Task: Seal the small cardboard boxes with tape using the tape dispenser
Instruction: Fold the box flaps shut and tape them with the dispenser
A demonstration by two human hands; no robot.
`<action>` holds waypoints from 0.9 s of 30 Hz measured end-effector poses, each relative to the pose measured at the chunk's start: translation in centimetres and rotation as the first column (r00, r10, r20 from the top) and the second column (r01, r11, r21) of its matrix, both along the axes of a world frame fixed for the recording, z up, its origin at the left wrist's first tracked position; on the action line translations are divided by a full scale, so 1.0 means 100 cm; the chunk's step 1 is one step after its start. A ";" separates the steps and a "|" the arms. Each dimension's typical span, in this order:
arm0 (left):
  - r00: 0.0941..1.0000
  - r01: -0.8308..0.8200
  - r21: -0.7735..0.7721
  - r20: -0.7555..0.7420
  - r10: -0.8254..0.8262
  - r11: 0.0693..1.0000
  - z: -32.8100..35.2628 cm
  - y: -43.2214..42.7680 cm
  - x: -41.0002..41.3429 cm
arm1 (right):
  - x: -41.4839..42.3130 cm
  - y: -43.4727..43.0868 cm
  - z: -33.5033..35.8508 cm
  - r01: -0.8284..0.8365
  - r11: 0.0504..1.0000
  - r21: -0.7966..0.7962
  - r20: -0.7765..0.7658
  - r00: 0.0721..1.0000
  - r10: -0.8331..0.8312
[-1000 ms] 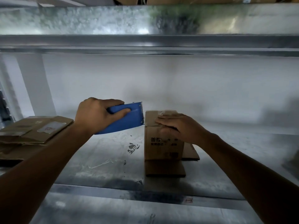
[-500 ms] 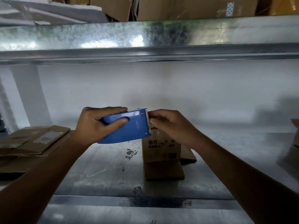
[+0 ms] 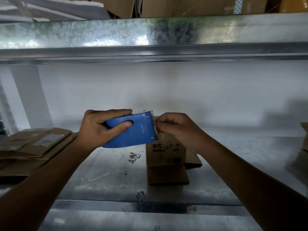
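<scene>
My left hand point(image 3: 98, 129) grips a blue tape dispenser point(image 3: 136, 132), held in the air with its toothed blade pointing right. My right hand point(image 3: 176, 127) has its fingers curled at the blade and pinches the tape end point(image 3: 156, 126) there. Below and behind the hands, a small cardboard box point(image 3: 165, 152) with black printed characters stands upright on the metal shelf point(image 3: 100, 180). Its top is hidden by my right hand. A flat piece of cardboard point(image 3: 168, 176) lies under the box.
Flattened cardboard boxes point(image 3: 33, 145) are stacked at the left of the shelf. Another cardboard box point(image 3: 303, 147) shows at the right edge. A metal shelf beam point(image 3: 150, 52) runs overhead, with cartons point(image 3: 200, 5) stored above it. A white wall closes the back.
My right hand left the top of the box and rose to the dispenser's blade, where it now pinches the tape end. The dispenser lifted slightly above the box.
</scene>
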State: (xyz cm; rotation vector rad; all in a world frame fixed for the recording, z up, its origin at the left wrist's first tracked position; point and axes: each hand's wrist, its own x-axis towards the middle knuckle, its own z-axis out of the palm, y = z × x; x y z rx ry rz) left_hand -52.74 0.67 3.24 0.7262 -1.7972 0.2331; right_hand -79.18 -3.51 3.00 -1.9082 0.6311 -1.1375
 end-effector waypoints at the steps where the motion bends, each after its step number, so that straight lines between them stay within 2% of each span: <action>1: 1.000 0.010 -0.004 0.001 -0.010 1.000 -0.001 0.001 -0.001 | 0.000 0.001 0.000 -0.010 1.000 0.015 -0.006 1.000 0.010; 6: 1.000 0.030 -0.017 0.010 -0.030 0.999 -0.007 -0.001 -0.001 | 0.003 -0.004 -0.003 0.070 0.997 -0.020 -0.132 0.989 -0.072; 12: 0.999 0.043 -0.023 0.011 -0.042 0.999 -0.010 -0.001 0.001 | 0.004 -0.010 -0.002 0.083 0.993 0.080 -0.135 0.988 -0.072; 21: 0.998 0.069 -0.023 0.006 -0.069 0.997 -0.011 0.003 -0.002 | 0.005 -0.006 0.000 0.059 0.992 0.114 0.003 0.998 -0.059; 27: 0.999 0.045 -0.002 -0.024 -0.045 0.999 -0.014 -0.001 0.002 | 0.003 -0.001 0.005 0.084 0.995 0.054 -0.068 0.994 -0.080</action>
